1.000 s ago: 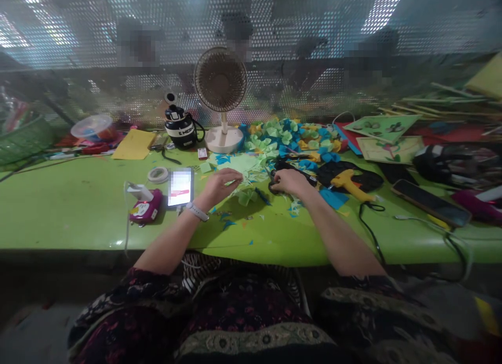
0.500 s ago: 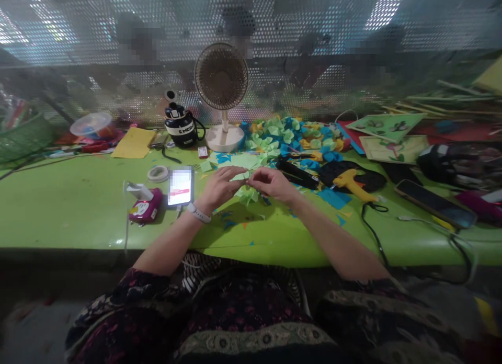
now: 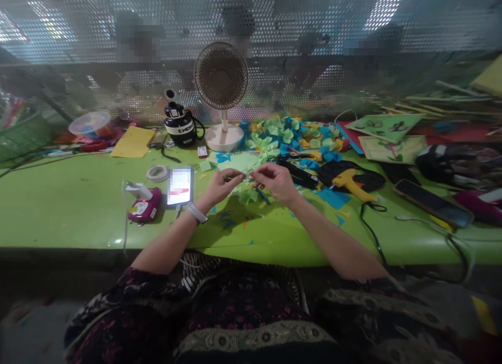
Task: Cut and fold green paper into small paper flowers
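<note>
Green paper flower [image 3: 246,195] under L hand [image 3: 223,186] & R hand [image 3: 278,183], both pinched, contents unclear.

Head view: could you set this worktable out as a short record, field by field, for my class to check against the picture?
Hands: left hand and right hand face each other, fingers nearly meeting; anything pinched is too small to tell
Below hands: pale green paper flower
Beyond hands: heap of paper flowers, with a desk fan to its left
Left side: tape roll, device with a lit screen
Right side: yellow glue gun, smartphone
</note>
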A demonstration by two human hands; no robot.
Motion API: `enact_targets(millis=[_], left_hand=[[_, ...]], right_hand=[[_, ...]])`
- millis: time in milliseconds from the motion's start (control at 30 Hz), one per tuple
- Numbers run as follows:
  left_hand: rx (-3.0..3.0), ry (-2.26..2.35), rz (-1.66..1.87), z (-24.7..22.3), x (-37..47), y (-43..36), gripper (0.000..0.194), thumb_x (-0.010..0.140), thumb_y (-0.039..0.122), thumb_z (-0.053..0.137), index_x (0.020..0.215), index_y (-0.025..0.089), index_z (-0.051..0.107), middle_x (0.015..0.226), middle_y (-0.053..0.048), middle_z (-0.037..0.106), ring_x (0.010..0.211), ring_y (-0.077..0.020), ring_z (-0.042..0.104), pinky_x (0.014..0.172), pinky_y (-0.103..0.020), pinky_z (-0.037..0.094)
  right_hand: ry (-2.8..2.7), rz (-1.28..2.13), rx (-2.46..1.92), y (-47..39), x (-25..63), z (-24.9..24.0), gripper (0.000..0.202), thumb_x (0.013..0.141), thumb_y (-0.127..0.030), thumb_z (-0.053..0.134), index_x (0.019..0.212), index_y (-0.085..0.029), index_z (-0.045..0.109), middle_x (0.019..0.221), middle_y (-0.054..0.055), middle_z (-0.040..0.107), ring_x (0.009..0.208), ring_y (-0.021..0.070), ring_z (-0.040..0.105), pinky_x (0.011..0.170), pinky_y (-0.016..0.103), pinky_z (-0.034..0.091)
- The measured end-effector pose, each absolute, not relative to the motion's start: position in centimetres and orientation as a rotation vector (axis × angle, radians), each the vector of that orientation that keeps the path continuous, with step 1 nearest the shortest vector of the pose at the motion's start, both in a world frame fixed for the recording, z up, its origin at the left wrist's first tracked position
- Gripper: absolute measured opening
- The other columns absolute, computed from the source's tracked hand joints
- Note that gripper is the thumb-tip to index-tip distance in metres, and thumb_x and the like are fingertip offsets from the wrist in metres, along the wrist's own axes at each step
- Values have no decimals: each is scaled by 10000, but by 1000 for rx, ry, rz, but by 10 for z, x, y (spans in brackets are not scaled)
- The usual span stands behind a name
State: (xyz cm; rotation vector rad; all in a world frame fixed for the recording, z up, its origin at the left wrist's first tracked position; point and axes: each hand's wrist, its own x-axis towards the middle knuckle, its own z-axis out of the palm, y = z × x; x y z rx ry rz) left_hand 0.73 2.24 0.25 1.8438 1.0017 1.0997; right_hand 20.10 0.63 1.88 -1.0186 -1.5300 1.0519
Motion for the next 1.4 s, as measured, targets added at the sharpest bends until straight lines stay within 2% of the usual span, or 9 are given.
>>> enact_targets(millis=[200, 367, 600, 967, 1167, 1400], left_hand=[[1353, 840, 947, -3, 11, 23, 280, 784, 411, 701, 875, 146, 714, 885, -91, 740, 841, -187, 690, 897, -395, 526], [1292, 826, 970, -5, 13, 24, 301, 710, 423, 770, 793, 141, 709, 780, -54, 720, 736, -145, 661, 854, -356, 535], [1200, 855, 1025, 2, 13, 21, 201, 723, 335, 761, 749, 142, 710, 721, -33, 693, 688, -115, 629, 812, -320, 530], [1145, 844, 1052, 1, 12, 23, 209, 688, 314, 774, 762, 131, 704, 717, -31, 686, 648, -102, 613, 738, -278, 527], [1178, 816, 1058, 1, 9, 23, 217, 719, 340, 759, 769, 137, 702, 714, -24, 677, 663, -103, 620, 740, -267, 529], [1160, 856, 1052, 1, 7, 25, 247, 723, 349, 765, 834, 135, 711, 867, -73, 731, 694, -109, 651, 726, -260, 541]], right_hand=[[-1580, 1058, -978, 4, 200, 17, 425, 688, -588, 739, 774, -184, 637, 689, 24, 671, 609, 153, 645, 534, 266, 490], [-1611, 1078, -924, 4, 199, 17, 399, 694, -557, 747, 766, -176, 651, 665, 14, 670, 597, 143, 640, 555, 266, 514], [-1637, 1110, -861, 6, 198, 11, 305, 702, -452, 774, 770, -174, 670, 708, 9, 689, 573, 123, 637, 566, 257, 532], [-1756, 1130, -865, 4, 196, 5, 213, 746, -377, 724, 784, -171, 688, 718, 11, 692, 579, 127, 638, 604, 280, 538], [-1737, 1138, -862, 0, 203, 18, 266, 748, -412, 718, 852, -169, 693, 749, 21, 703, 590, 126, 647, 587, 262, 533], [-1571, 834, -1066, 18, 234, 35, 295, 771, -462, 664, 770, -168, 649, 694, 29, 676, 516, 138, 622, 532, 276, 508]])
